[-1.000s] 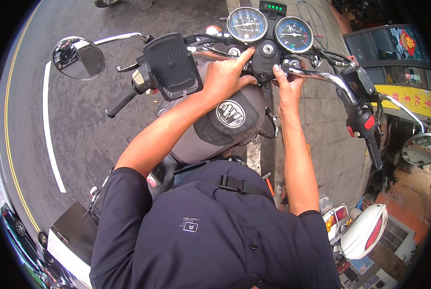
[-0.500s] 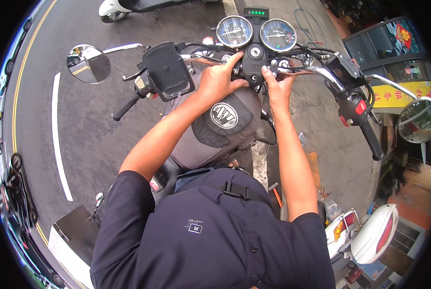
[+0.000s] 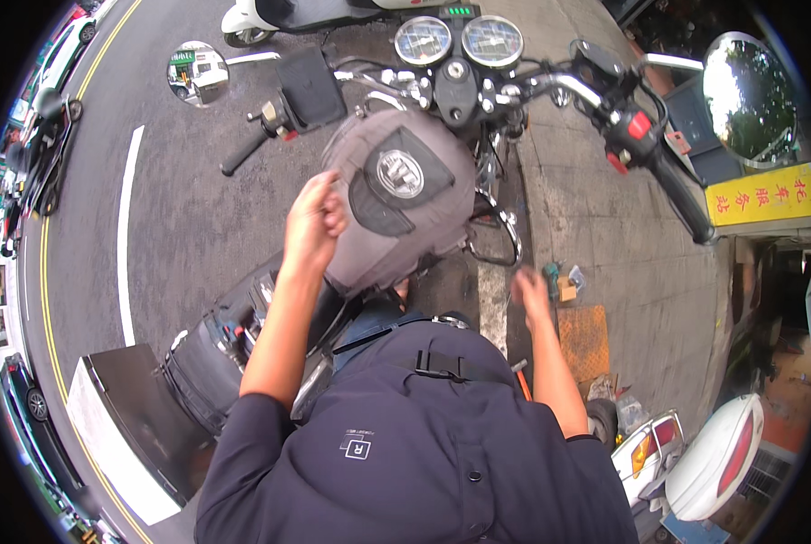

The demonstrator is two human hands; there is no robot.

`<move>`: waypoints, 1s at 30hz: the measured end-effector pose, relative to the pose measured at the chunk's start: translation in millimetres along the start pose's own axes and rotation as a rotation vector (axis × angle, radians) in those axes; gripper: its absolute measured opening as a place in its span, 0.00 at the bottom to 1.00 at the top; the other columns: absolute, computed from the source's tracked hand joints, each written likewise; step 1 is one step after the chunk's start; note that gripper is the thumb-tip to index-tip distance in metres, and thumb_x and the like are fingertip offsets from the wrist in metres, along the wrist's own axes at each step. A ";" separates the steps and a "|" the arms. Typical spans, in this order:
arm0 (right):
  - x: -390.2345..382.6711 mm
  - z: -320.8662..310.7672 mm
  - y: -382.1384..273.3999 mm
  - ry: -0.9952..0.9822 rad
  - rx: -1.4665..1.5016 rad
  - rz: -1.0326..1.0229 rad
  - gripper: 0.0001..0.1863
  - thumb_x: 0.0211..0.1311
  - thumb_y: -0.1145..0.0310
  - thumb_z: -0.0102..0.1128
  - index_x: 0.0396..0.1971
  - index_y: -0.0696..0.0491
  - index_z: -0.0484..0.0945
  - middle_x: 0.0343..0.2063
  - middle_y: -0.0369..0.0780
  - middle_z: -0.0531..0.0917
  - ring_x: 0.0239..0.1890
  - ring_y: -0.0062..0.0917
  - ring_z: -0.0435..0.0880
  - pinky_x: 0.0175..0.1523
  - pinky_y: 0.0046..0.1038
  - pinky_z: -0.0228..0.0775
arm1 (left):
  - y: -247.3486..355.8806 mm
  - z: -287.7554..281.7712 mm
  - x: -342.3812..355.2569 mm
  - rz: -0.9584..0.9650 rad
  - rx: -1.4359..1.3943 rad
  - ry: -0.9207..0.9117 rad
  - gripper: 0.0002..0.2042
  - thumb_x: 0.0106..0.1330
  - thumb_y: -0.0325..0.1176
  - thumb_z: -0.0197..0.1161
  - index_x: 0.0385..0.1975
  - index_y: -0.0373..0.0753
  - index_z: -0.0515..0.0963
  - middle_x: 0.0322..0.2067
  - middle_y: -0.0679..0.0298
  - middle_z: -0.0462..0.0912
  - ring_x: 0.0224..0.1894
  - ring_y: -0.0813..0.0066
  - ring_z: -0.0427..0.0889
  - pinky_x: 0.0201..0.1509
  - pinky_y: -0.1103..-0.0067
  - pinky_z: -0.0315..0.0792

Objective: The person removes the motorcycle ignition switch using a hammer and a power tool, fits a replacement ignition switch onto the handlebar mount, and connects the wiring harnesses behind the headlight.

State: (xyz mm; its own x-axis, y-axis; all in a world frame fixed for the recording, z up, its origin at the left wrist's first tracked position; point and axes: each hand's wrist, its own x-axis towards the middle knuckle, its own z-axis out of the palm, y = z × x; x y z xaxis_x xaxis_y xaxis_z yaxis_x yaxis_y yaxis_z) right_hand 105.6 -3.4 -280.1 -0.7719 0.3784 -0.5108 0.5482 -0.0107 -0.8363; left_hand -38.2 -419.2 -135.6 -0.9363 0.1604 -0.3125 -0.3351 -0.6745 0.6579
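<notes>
Motorcycle fuel tank (image 3: 396, 195), grey with a round silver badge, sits just right of the loosely curled left hand (image 3: 313, 222), which touches its flank but holds nothing. Right hand (image 3: 532, 295) hangs open and empty beyond it; unsteadied, the bike might tip.

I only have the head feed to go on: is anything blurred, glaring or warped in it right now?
Head view: daylight is soft and even, with no hard shadows; the right hand is smeared by motion blur, the left hand by the fuel tank is sharper; the two gauges catch pale glare; the right mirror shows bright sky; fisheye bends the road lines near the dark rim.
</notes>
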 end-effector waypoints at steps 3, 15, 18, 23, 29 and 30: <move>-71.4 -97.1 176.3 0.090 -0.082 0.439 0.11 0.60 0.61 0.59 0.26 0.52 0.74 0.14 0.37 0.74 0.11 0.24 0.70 0.14 0.28 0.57 | -27.0 -29.0 -59.3 0.027 -0.284 0.293 0.09 0.69 0.28 0.54 0.45 0.33 0.72 0.37 0.59 0.77 0.38 0.69 0.76 0.45 0.76 0.73; -165.7 -173.5 295.0 -0.263 -0.248 0.673 0.05 0.59 0.70 0.51 0.33 0.52 0.75 0.24 0.36 0.79 0.23 0.21 0.79 0.23 0.22 0.71 | -194.6 15.2 -293.8 -0.317 0.015 0.363 0.09 0.73 0.34 0.51 0.45 0.36 0.71 0.41 0.53 0.81 0.38 0.65 0.83 0.43 0.73 0.80; -103.9 -143.2 246.2 -0.320 -0.295 0.392 0.10 0.63 0.66 0.54 0.42 0.53 0.74 0.31 0.39 0.81 0.27 0.25 0.82 0.28 0.27 0.77 | -209.4 11.8 -352.6 -0.367 0.213 0.327 0.10 0.72 0.38 0.54 0.40 0.38 0.75 0.23 0.64 0.80 0.20 0.77 0.78 0.27 0.83 0.74; -41.5 -86.7 171.4 -0.399 -0.282 0.169 0.11 0.63 0.63 0.56 0.42 0.51 0.73 0.25 0.37 0.80 0.23 0.21 0.79 0.23 0.24 0.71 | -222.6 -44.6 -452.9 -0.130 0.458 0.414 0.11 0.72 0.37 0.55 0.41 0.36 0.77 0.23 0.68 0.79 0.25 0.82 0.77 0.30 0.84 0.73; -91.0 3.9 188.3 -0.554 -0.680 0.193 0.07 0.63 0.64 0.53 0.38 0.47 0.69 0.21 0.36 0.76 0.19 0.23 0.76 0.20 0.26 0.67 | -214.1 -112.8 -634.5 0.091 0.633 0.812 0.11 0.71 0.34 0.50 0.46 0.37 0.74 0.27 0.64 0.84 0.30 0.77 0.82 0.36 0.77 0.75; -114.3 29.2 194.8 -0.554 -0.777 0.209 0.09 0.63 0.64 0.52 0.42 0.47 0.68 0.24 0.36 0.77 0.22 0.23 0.77 0.20 0.26 0.67 | -224.0 -126.1 -670.1 0.112 0.581 0.901 0.11 0.70 0.34 0.50 0.47 0.37 0.74 0.27 0.64 0.84 0.29 0.76 0.82 0.37 0.77 0.76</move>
State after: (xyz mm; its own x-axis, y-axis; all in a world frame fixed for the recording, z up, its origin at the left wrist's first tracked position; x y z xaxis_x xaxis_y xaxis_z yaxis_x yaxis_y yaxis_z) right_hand 291.1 -75.7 -390.4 -0.5683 -0.0525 -0.8211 0.5970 0.6604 -0.4555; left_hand 677.5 -466.4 -159.9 -0.6225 -0.6307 -0.4633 -0.4729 -0.1685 0.8649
